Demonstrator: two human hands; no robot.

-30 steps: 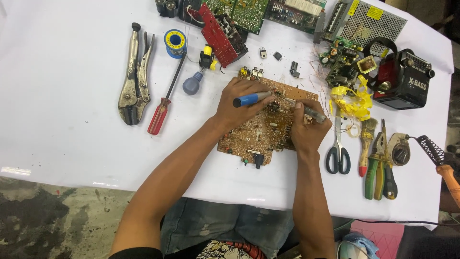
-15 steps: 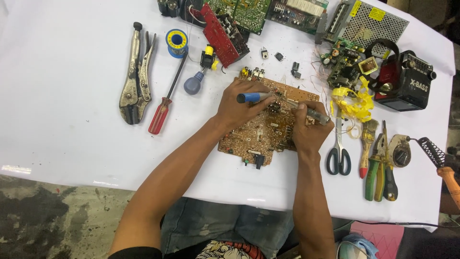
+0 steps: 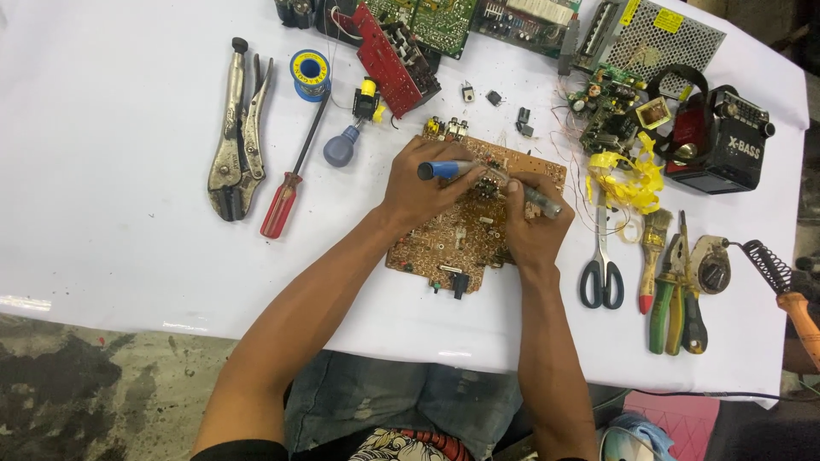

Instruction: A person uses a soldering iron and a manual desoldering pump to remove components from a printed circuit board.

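Each hand (image 3: 423, 192) (image 3: 534, 230) grips a tool over the circuit board (image 3: 465, 230) on a white table (image 3: 102, 171).

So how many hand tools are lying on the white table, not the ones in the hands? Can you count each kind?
Silver locking pliers: 1
Screwdrivers, one red-handled and one stubby blue-handled: 2
Black-handled scissors: 1
Small paintbrush with a red tip: 1
Green-and-yellow-handled pliers: 1
Orange-handled soldering iron: 1
Total: 7
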